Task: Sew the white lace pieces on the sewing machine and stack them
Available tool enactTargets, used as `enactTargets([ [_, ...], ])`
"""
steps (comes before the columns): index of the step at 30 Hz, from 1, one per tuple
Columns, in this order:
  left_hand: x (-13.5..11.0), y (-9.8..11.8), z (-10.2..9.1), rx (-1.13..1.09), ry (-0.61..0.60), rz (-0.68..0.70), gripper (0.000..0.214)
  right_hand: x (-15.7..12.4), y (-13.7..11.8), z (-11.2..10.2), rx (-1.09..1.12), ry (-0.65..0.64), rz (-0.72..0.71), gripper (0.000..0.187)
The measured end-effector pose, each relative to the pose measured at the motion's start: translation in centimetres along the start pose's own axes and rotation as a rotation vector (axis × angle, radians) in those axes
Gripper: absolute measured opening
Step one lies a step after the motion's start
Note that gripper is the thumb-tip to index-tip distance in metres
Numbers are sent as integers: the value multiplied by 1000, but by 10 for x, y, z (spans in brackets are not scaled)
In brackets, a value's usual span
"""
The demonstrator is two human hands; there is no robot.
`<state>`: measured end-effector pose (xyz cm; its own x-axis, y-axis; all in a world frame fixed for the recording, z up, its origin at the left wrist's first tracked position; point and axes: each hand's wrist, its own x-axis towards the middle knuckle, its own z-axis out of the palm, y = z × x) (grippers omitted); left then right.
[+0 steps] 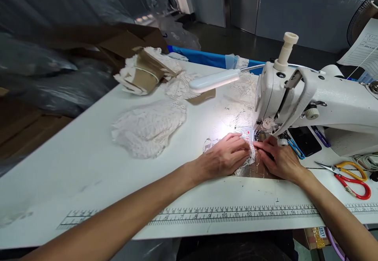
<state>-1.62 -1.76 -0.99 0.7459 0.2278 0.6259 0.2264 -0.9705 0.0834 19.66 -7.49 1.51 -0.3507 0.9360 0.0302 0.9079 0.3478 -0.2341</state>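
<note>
Behind: grey panelled wall; dark floor; white worktable with printed ruler edge; white gooseneck lamp lit; grey plastic sheeting left.

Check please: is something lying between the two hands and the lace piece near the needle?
Nothing visible. The left hand and the right hand both rest directly on the lace piece, just before the presser foot.

Garment sewing workshop. White industrial sewing machine just beyond the fingers; heaped white lace pieces to their left; printed measuring scale along white worktable edge, nearside.
</note>
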Motion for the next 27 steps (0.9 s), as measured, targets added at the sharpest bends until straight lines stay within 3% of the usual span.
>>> enactTargets([
  [7, 3, 0, 1, -42, 27, 39, 16, 3, -13, -10, -133, -134, 18, 43],
  [12, 0, -1, 2, -73, 36, 37, 12, 0, -11, -8, -62, -111, 35, 43],
  [23, 6, -1, -5, -396, 61, -352, 12, -9, 0, 3, 159, 43, -11, 34],
  [27, 5, 2, -3, -367, 72, -331, 13, -11, 2, 5, 212, 48, -12, 34],
])
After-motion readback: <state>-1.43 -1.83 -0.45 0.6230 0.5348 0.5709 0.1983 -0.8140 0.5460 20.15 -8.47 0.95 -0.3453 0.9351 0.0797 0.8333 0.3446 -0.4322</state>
